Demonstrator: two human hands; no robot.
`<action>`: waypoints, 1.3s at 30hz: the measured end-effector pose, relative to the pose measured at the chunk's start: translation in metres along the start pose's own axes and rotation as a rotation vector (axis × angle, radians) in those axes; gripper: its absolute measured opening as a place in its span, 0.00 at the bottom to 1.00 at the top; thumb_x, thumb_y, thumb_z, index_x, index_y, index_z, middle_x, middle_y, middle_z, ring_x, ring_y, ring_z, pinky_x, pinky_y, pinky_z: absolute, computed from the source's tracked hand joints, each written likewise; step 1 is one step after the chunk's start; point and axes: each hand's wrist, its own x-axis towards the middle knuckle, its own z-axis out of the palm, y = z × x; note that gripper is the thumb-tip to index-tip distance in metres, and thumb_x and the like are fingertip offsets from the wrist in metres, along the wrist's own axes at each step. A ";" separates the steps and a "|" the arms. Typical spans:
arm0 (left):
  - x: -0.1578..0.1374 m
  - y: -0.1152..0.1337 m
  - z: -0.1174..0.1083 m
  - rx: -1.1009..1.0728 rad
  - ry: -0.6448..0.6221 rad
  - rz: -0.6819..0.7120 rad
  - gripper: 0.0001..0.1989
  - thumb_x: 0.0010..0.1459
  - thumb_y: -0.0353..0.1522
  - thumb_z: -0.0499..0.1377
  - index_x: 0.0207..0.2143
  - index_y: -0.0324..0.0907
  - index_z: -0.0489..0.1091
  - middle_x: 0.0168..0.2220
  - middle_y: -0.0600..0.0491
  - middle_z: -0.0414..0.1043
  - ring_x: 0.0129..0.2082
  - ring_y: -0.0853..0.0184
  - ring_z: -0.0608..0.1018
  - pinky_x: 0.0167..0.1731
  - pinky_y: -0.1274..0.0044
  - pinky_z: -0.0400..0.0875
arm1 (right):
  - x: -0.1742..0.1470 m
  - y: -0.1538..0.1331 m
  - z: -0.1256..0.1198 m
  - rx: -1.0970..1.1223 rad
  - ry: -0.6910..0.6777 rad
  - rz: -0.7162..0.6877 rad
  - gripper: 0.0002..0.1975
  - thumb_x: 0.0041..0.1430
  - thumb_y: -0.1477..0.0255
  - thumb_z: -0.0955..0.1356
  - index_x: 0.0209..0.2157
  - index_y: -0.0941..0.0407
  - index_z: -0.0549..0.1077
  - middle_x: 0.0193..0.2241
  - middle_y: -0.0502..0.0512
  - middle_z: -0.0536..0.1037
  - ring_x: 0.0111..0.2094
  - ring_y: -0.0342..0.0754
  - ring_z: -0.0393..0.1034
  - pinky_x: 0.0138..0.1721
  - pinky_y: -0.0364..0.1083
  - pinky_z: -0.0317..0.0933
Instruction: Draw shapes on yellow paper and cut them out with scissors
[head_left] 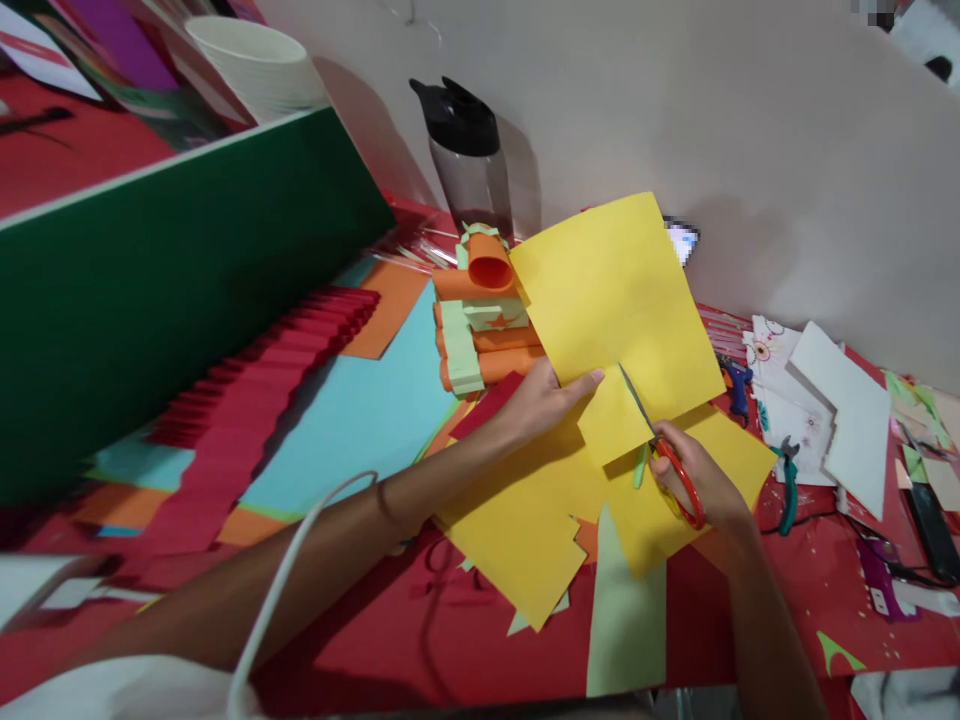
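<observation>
My left hand point(551, 398) pinches the lower left edge of a yellow paper sheet point(619, 290), which is held up at a tilt. Closed round the red handles of a pair of scissors point(681, 482) is my right hand point(701, 475). The scissor blades lie at the sheet's lower part, where a flap of yellow paper point(616, 418) hangs down. Beneath both hands, more yellow sheets point(525, 540) rest on the table. Just behind my left hand stands a stack of rolled orange paper tubes point(495, 362) with pale green paper bands.
A dark green panel point(187, 270) stands at the left, beside crinkled red paper point(255, 400) and light blue paper point(322, 430). Behind are a lidded bottle point(469, 160) and white cups point(259, 65). Pliers point(787, 485) lie at the right. A white cable point(277, 590) crosses over my left forearm.
</observation>
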 end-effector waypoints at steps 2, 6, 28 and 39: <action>0.000 0.001 0.000 -0.004 -0.018 -0.014 0.25 0.56 0.49 0.69 0.52 0.46 0.80 0.51 0.45 0.85 0.57 0.45 0.82 0.57 0.57 0.79 | 0.000 -0.001 0.000 -0.017 -0.001 0.001 0.29 0.62 0.42 0.70 0.44 0.54 0.68 0.29 0.49 0.70 0.28 0.45 0.61 0.29 0.44 0.55; 0.001 0.001 -0.001 -0.022 -0.018 -0.003 0.27 0.55 0.47 0.69 0.55 0.47 0.79 0.53 0.45 0.84 0.56 0.46 0.83 0.56 0.59 0.80 | 0.000 -0.002 0.000 -0.013 0.008 -0.022 0.27 0.62 0.44 0.70 0.42 0.54 0.67 0.29 0.48 0.70 0.28 0.45 0.61 0.30 0.44 0.55; 0.000 0.000 -0.003 0.035 -0.093 -0.039 0.30 0.55 0.52 0.69 0.55 0.47 0.78 0.58 0.46 0.81 0.58 0.45 0.81 0.56 0.60 0.79 | 0.003 0.004 0.002 0.010 0.024 -0.079 0.32 0.62 0.39 0.69 0.44 0.56 0.71 0.31 0.50 0.73 0.30 0.44 0.63 0.32 0.43 0.57; -0.001 0.000 -0.003 -0.025 -0.102 -0.052 0.25 0.56 0.49 0.69 0.51 0.46 0.79 0.56 0.46 0.82 0.57 0.48 0.82 0.56 0.62 0.79 | 0.004 0.003 0.005 0.055 0.063 -0.001 0.24 0.63 0.47 0.73 0.41 0.54 0.71 0.25 0.44 0.65 0.25 0.42 0.58 0.27 0.42 0.53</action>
